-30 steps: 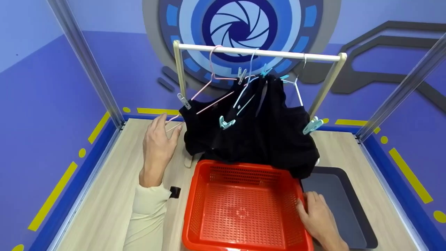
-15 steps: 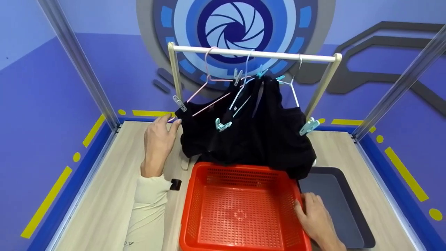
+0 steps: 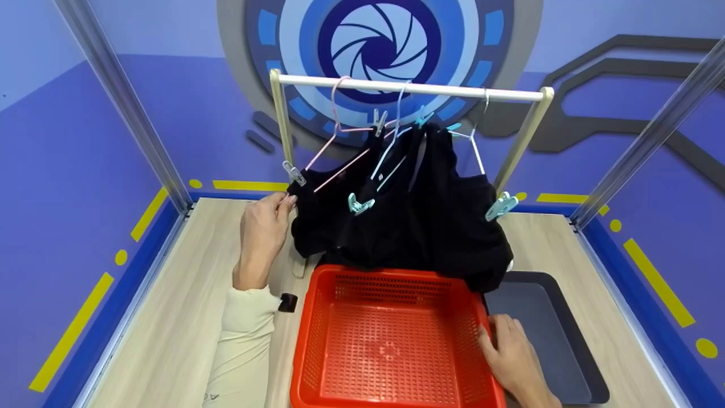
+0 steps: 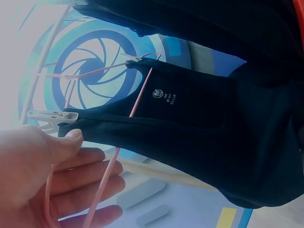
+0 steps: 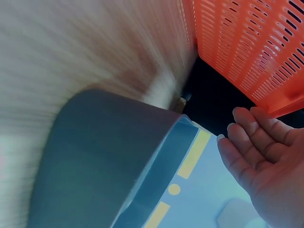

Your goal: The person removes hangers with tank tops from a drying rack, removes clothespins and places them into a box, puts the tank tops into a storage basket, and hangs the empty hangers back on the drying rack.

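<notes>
We have our left hand [image 3: 261, 235] raised to the outer shoulder of a black cloth sleeveless garment [image 4: 180, 130], which hangs with its pink wire hanger [image 4: 141, 92] from a pale bar-topped drying rack [image 3: 453, 90]. A clear plastic clothespin [image 3: 293, 174] sits on that shoulder, just beside our thumb. The thumb appears to touch the cloth and the fingers lie behind the pink hanger; we cannot tell whether this grip pinches anything. Our right hand [image 3: 515, 354] is at the side of a red perforated plastic basket [image 3: 391, 351], its fingers loosely extended outside the wall, with a dark grey rectangular tray [image 3: 549, 334] beside it on the wood-grain tabletop [image 3: 181, 317].

We judge the step in hand to be work on this clipped shoulder, either securing or freeing it. The next move likely calls for a sure pinch on the clothespin, with the hanger kept steady.
</notes>
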Demonstrator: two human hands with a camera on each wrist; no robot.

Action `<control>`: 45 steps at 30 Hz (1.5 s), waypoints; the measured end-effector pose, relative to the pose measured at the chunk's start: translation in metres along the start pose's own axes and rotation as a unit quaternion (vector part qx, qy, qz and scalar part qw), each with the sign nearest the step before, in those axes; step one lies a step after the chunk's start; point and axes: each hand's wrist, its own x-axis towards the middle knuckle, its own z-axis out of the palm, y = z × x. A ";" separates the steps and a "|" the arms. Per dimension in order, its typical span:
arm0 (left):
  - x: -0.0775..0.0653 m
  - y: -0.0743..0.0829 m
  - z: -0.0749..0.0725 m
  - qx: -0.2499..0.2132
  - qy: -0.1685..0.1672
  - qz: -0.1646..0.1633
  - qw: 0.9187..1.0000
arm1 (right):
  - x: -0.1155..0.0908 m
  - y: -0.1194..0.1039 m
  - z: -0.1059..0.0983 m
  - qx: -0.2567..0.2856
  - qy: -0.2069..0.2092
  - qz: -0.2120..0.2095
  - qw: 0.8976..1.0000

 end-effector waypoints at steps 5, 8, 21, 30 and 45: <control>-0.001 0.002 0.001 -0.010 0.028 0.008 1.000 | 0.000 0.000 0.000 0.001 -0.002 0.003 1.000; -0.002 0.004 0.001 -0.016 0.049 0.014 0.999 | 0.000 0.000 0.000 0.002 -0.006 0.006 1.000; -0.003 0.007 -0.001 -0.032 0.104 0.020 0.994 | 0.000 0.000 -0.001 0.004 -0.024 0.023 0.999; -0.002 0.009 -0.005 -0.033 0.120 0.035 0.992 | -0.001 0.001 0.002 0.015 0.029 -0.010 0.999; -0.008 0.012 -0.021 -0.038 0.130 0.022 0.991 | -0.001 0.000 0.002 0.016 0.023 -0.003 1.000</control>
